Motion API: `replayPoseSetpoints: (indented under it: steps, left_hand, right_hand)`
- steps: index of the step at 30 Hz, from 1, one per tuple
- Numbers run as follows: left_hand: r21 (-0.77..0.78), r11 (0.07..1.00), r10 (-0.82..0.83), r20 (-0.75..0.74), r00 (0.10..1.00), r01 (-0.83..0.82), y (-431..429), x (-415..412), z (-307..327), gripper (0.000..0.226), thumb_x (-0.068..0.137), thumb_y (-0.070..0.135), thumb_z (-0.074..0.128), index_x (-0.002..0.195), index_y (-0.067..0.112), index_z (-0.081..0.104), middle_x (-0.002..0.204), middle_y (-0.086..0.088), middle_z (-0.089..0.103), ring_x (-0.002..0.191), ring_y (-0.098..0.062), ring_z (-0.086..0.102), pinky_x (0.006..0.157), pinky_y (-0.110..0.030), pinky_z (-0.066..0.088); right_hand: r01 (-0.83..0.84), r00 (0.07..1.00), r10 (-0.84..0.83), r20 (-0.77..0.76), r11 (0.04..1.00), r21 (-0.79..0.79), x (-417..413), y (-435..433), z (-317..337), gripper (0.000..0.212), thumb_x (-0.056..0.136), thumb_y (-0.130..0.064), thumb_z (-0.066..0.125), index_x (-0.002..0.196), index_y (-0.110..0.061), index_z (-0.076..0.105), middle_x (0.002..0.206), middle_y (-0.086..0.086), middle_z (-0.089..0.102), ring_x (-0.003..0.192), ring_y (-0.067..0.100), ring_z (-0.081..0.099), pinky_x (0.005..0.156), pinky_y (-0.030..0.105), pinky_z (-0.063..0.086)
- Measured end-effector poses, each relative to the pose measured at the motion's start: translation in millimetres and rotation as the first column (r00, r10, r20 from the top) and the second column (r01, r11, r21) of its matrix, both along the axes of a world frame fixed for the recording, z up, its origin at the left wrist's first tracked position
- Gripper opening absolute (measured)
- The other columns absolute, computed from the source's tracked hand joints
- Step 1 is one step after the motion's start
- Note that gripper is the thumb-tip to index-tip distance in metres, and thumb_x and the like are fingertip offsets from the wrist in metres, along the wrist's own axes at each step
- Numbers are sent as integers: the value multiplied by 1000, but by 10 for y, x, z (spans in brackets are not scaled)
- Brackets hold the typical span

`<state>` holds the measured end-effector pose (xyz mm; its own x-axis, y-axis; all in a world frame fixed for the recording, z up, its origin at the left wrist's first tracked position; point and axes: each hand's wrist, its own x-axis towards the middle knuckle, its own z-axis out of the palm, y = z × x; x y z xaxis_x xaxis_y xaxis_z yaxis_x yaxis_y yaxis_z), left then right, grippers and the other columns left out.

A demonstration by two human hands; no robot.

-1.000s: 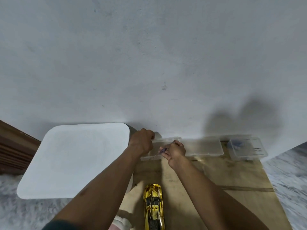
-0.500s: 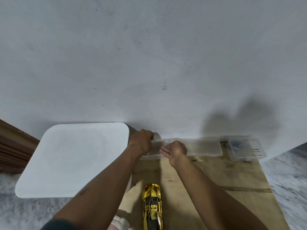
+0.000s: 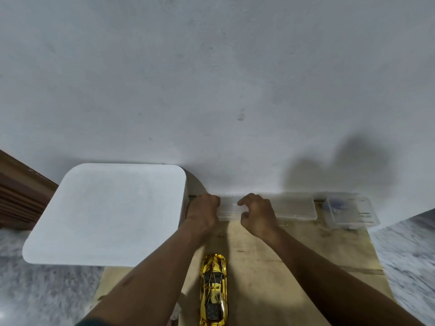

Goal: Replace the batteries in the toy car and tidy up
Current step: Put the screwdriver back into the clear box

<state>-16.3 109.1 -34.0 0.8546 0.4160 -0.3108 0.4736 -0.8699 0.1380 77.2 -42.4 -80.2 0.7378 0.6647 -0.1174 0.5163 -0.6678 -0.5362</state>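
1. At the far edge of the wooden board (image 3: 294, 245), against the wall: a long clear plastic case (image 3: 292, 208).
2. Left hand (image 3: 202, 214) curled over the case's left end, gripping it.
3. Right hand (image 3: 257, 214) hovers over the case, fingers bent, half open, holding nothing visible.
4. Gold toy car (image 3: 213, 288) lies near the person, between the forearms.
5. Smaller clear box (image 3: 350, 211) just right of the case; white square lid (image 3: 110, 212) to the left.

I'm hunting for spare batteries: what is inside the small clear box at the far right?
The small clear box holds something blue at its far left corner; it's too blurred to identify. No batteries are discernible.
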Motion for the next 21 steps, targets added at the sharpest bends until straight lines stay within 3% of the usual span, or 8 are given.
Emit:
replayPoseSetpoints:
  steps: [3, 7, 13, 21]
  left_hand:
    - [21, 1000, -2, 16, 1000, 1, -92, -108, -137, 46, 92, -4, 57, 134, 14, 59, 132, -13, 60, 121, -30, 57, 95, -36, 55]
    - [57, 998, -32, 5, 999, 32, -121, -160, -188, 59, 90, -2, 64, 143, 16, 46, 143, -13, 46, 134, -31, 43, 103, -36, 52]
    - [102, 993, -55, -82, 995, 64, -109, -123, -186, 71, 85, -4, 69, 146, 18, 39, 147, -13, 43, 133, -33, 46, 99, -37, 54]
    - [141, 987, -61, -107, 992, 76, -109, -125, -286, 81, 82, -3, 72, 149, 20, 33, 150, -10, 41, 129, -30, 51, 95, -33, 54]
  right_hand:
    - [-135, 987, 143, 80, 986, -103, -40, -34, -59, 45, 82, -13, 61, 126, -20, 63, 132, -5, 56, 125, 16, 46, 104, 28, 30]
    - [-202, 970, 217, 107, 970, -136, -38, -35, -70, 55, 77, -10, 62, 132, -16, 60, 135, 0, 53, 128, 20, 43, 107, 30, 31]
    - [-278, 944, 300, 133, 947, -161, -10, -75, -130, 47, 83, -16, 64, 130, -15, 61, 143, 2, 50, 135, 21, 39, 111, 33, 34]
    - [-300, 912, 342, 226, 933, -201, -46, -80, -183, 44, 85, -12, 63, 129, -14, 61, 134, 3, 58, 121, 23, 51, 104, 33, 39]
